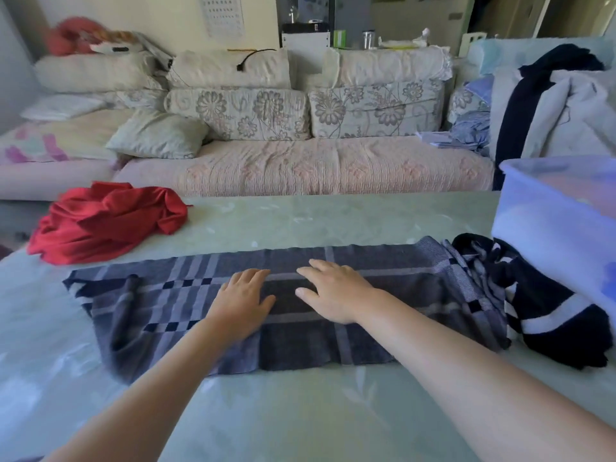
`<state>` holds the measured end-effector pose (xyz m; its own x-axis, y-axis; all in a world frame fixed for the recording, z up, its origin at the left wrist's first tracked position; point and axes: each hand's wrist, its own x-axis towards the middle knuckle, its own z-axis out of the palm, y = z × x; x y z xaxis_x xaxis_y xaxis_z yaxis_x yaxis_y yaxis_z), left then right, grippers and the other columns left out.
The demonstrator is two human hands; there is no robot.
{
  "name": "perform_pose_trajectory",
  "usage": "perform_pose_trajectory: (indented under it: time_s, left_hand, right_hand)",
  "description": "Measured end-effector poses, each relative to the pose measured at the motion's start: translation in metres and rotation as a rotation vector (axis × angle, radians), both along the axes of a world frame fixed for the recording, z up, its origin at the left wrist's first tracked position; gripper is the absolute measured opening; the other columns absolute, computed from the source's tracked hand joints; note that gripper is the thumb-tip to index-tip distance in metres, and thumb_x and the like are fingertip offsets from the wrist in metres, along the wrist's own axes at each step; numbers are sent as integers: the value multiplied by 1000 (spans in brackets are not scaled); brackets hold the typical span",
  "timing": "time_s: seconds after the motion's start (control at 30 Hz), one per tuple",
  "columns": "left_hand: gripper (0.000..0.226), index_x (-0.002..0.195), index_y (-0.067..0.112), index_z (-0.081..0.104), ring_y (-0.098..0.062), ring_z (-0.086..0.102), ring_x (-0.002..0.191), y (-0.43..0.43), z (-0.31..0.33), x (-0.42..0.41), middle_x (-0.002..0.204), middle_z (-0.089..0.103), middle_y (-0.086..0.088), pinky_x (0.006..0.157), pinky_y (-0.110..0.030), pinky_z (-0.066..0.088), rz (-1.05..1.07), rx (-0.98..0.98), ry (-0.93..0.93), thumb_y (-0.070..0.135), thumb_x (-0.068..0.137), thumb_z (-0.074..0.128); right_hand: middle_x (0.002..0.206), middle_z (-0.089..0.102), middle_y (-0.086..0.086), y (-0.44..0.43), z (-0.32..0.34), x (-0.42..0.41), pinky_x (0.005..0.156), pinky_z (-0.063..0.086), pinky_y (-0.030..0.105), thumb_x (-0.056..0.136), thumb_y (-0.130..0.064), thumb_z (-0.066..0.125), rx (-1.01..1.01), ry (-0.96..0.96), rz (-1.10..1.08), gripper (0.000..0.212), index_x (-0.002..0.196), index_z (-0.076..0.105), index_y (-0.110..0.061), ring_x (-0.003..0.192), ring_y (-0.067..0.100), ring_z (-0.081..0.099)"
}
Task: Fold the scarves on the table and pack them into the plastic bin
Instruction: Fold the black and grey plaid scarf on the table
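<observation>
A grey-blue plaid scarf (160, 315) lies spread flat across the middle of the table. My left hand (241, 300) and my right hand (333, 291) rest palm down on its centre, side by side, fingers apart, holding nothing. A crumpled red scarf (106, 221) sits at the far left of the table. A dark navy scarf with white stripes (550, 315) lies bunched at the right, touching the plaid one. The translucent blue plastic bin (550, 228) stands at the right edge, just behind the navy scarf.
The pale green glass table (300, 411) has bare surface in front of the plaid scarf. Behind the table runs a sofa (300, 171) with floral cushions. Clothes (560, 105) are piled at the back right.
</observation>
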<state>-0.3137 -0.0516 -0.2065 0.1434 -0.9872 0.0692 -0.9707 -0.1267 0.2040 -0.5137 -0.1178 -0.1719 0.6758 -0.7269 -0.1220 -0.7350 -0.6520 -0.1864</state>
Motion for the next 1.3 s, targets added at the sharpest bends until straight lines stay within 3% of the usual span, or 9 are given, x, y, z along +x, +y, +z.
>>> perform_pose_trajectory:
  time_s: [0.23, 0.37, 0.47, 0.63, 0.8, 0.87, 1.0, 1.17, 1.3]
  left_hand:
    - [54, 144, 26, 38, -28, 33, 135, 73, -3, 118, 146, 38, -2, 106, -46, 35, 184, 22, -171, 50, 95, 37]
    - [58, 151, 35, 26, -27, 21, 143, 100, -5, 170, 157, 24, -3, 111, -45, 30, 246, 96, -208, 53, 97, 35]
    - [62, 153, 37, 21, -28, 27, 139, 116, -1, 204, 155, 28, -2, 106, -43, 35, 307, 190, -123, 53, 96, 40]
    - [45, 135, 32, 43, -24, 53, 115, 132, -1, 242, 127, 59, 3, 92, -43, 47, 386, 24, 160, 53, 95, 44]
    - [30, 118, 30, 59, -22, 59, 106, 132, -5, 262, 113, 67, 6, 87, -38, 49, 425, -33, 150, 47, 96, 46]
    - [26, 110, 30, 65, -22, 58, 105, 125, -8, 263, 108, 66, 5, 84, -36, 49, 437, -93, 138, 45, 95, 49]
    - [31, 111, 22, 62, -25, 52, 107, 109, -15, 259, 113, 58, -2, 83, -38, 46, 499, -188, 91, 46, 94, 51]
    - [46, 131, 20, 47, -26, 42, 121, 93, -30, 264, 133, 48, -3, 89, -37, 38, 457, -122, -53, 47, 93, 49]
    - [42, 129, 25, 55, -26, 46, 117, 91, -27, 271, 128, 51, -2, 90, -37, 39, 446, -146, -13, 42, 91, 54]
  right_hand:
    - [165, 17, 5, 47, -1, 138, 120, 21, 46, 104, -50, 31, 77, -27, 152, 59, 157, 24, -24, 150, 27, 19]
    - [163, 24, 2, 65, -5, 214, 119, 23, 47, 105, -40, 34, 94, -34, 243, 55, 156, 27, -22, 149, 25, 24]
    - [162, 27, -3, 71, -12, 261, 116, 27, 47, 103, -31, 36, 117, -45, 254, 51, 154, 30, -28, 146, 27, 29]
    - [151, 42, -4, 74, -15, 326, 104, 38, 40, 101, -20, 35, 97, -142, 228, 45, 143, 45, -32, 133, 29, 44]
    - [128, 59, 3, 54, -15, 383, 95, 44, 38, 91, -7, 44, -170, -310, 208, 41, 121, 66, -24, 114, 28, 54]
    - [120, 63, 1, 45, -13, 401, 89, 48, 37, 88, -3, 44, -147, -368, 200, 41, 114, 69, -25, 107, 26, 58]
    - [122, 68, -6, 26, -16, 426, 95, 50, 35, 92, -10, 47, -4, -260, 198, 38, 115, 69, -30, 112, 20, 61]
    - [124, 69, -2, 22, -24, 454, 102, 46, 31, 94, -20, 60, 85, -218, 241, 32, 125, 68, -21, 117, 18, 60]
    - [88, 74, -1, 24, -21, 470, 73, 49, 25, 88, -33, 67, 162, -230, 249, 19, 90, 79, -17, 88, 15, 65]
